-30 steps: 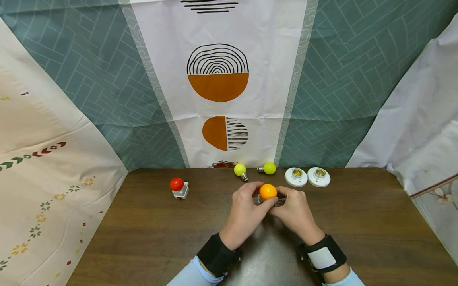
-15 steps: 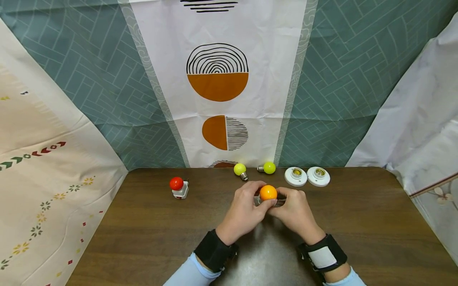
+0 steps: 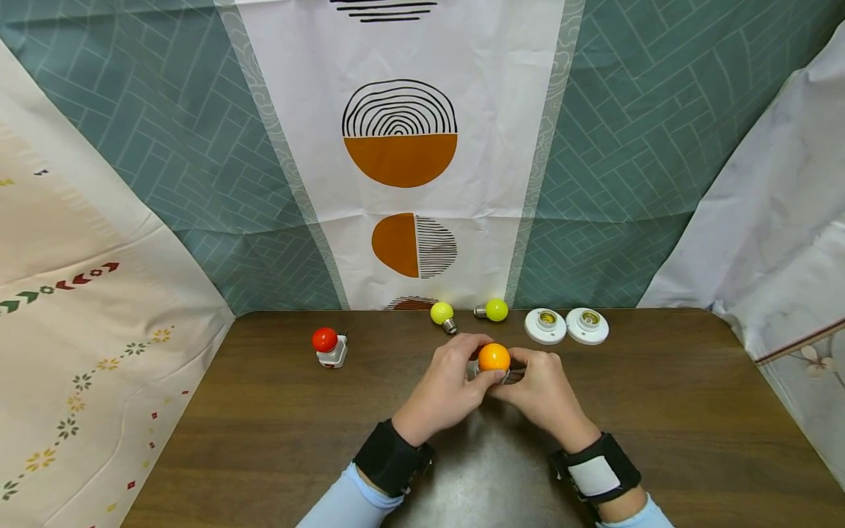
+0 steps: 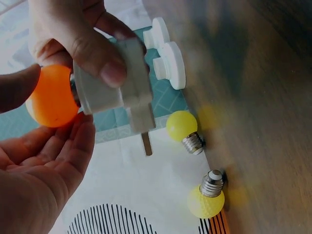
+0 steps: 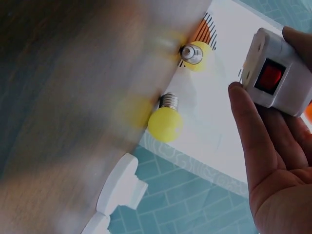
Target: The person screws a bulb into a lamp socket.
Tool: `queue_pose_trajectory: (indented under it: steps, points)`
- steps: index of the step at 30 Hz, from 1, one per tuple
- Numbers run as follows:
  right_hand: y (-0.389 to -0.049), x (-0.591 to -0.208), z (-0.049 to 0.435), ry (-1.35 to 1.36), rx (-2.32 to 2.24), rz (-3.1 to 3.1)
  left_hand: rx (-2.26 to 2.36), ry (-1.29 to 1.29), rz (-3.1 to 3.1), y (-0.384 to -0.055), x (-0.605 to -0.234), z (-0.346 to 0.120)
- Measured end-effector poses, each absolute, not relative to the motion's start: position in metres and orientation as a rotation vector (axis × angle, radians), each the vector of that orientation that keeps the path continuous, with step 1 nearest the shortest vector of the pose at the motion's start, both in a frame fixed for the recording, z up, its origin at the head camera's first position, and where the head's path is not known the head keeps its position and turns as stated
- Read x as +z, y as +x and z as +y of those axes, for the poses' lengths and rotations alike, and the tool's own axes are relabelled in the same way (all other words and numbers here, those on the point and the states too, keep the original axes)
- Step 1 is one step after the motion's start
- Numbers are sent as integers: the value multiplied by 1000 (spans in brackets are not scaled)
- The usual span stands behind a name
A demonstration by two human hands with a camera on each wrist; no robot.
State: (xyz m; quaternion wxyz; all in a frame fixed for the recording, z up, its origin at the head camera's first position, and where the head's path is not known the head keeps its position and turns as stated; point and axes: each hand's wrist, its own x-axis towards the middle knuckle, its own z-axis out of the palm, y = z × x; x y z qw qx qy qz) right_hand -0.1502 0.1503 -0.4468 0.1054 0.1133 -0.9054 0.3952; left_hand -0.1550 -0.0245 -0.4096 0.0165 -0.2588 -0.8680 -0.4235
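Observation:
My left hand point(image 3: 441, 387) holds an orange round light bulb point(image 4: 53, 97) between its thumb and fingers. The bulb's metal base goes into a white plug-in lamp socket point(image 4: 105, 90), with only a sliver of metal showing. Gripping that socket from the other side is my right hand point(image 3: 544, 385), its thumb and fingers around the body. A flat plug prong point(image 4: 146, 144) sticks out of the socket's end. In the right wrist view a red rocker switch point(image 5: 269, 77) shows on its side. Both hands are above the middle of the table, most of the socket hidden in the head view.
Two yellow bulbs, one left point(image 3: 441, 313) and one right point(image 3: 496, 309), lie at the table's back edge. Two round white lamp bases, left point(image 3: 545, 326) and right point(image 3: 587, 326), sit beside them. Far left stands a red bulb point(image 3: 325, 339) in a white plug-in socket point(image 3: 332, 353).
The left wrist has swung slightly left and away while its fingers stay at the orange bulb. Bulb and socket have shifted only a little; the right hand stays nearly still.

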Motion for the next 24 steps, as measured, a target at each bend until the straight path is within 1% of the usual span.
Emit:
queue_pose_trajectory:
  steps: [7, 16, 24]
  points:
    - [-150, -448, 148, 331, 1140, -2634, -1309, -775, -2628, -155, -412, -22]
    - [-150, -446, 145, 282, 1102, -2562, -1361, -610, -2482, -150, -414, -16]
    - [-149, -446, 143, 291, 1084, -2556, -1299, -716, -2504, -153, -413, -17]
